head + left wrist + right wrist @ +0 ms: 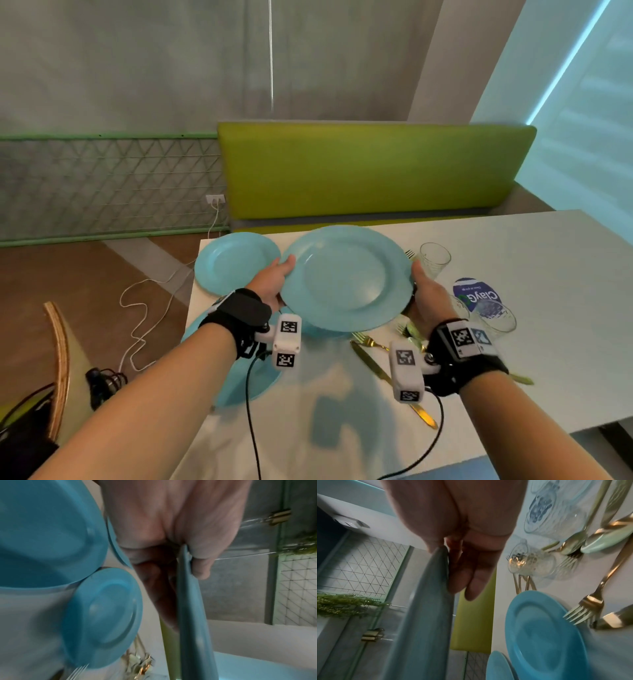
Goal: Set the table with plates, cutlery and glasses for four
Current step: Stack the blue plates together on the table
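I hold a large light-blue plate (346, 277) level above the white table (548, 274), one hand on each side. My left hand (275, 279) grips its left rim, thumb on top and fingers underneath. My right hand (423, 286) grips the right rim the same way. The left wrist view shows the plate (193, 615) edge-on under my thumb (200, 566). In the right wrist view the held plate (423, 615) is also edge-on. A second blue plate (236, 262) lies at the table's far left corner. A third plate (246, 377) lies under my left wrist.
Gold knife (376, 366) and forks (368, 341) lie near my right wrist. One clear glass (434, 258) stands beyond the held plate, another glass (496, 315) beside a round blue label (476, 291). A green bench (373, 171) backs the table. A white cable (144, 308) trails on the floor.
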Action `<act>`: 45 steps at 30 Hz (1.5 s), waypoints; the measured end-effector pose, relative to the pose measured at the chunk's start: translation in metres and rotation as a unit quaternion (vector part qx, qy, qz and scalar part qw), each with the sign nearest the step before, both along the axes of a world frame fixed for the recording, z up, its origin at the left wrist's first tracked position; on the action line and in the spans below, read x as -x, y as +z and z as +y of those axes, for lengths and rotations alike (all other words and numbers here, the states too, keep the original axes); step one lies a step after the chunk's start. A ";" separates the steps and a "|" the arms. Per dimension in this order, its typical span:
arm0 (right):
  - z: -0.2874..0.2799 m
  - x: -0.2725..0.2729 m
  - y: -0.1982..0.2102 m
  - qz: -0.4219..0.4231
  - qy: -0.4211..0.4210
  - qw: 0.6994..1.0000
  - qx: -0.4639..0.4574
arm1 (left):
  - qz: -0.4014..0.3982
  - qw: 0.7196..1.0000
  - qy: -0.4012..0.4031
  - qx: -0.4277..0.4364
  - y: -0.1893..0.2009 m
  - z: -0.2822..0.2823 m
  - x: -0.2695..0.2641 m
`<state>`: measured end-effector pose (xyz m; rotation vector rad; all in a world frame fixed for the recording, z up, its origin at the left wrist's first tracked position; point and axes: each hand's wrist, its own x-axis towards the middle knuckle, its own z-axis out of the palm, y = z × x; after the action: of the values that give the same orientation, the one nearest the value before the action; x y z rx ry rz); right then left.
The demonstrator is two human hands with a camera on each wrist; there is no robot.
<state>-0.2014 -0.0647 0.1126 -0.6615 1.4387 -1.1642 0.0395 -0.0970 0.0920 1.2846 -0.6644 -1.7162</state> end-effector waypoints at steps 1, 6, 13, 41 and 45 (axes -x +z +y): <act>-0.008 -0.005 -0.002 -0.003 -0.008 1.000 -0.009 | -0.003 1.000 0.023 0.007 0.002 -0.006 -0.005; -0.046 -0.024 -0.036 0.049 0.069 0.987 -0.136 | -0.012 0.988 0.153 0.027 0.013 -0.035 -0.025; -0.078 -0.024 -0.092 0.198 0.115 0.939 -0.258 | -0.038 0.968 0.250 0.011 -0.001 -0.064 -0.045; -0.102 -0.016 -0.042 0.153 0.047 0.987 -0.005 | -0.045 0.967 0.252 0.011 -0.006 -0.065 -0.035; -0.102 -0.011 -0.023 0.074 0.018 0.997 -0.003 | -0.092 0.966 0.237 0.046 0.001 -0.064 -0.025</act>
<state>-0.1900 -0.1668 0.0895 -0.7788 1.5470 -1.1019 0.0641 -0.1606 0.0928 1.4137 -0.4838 -1.1765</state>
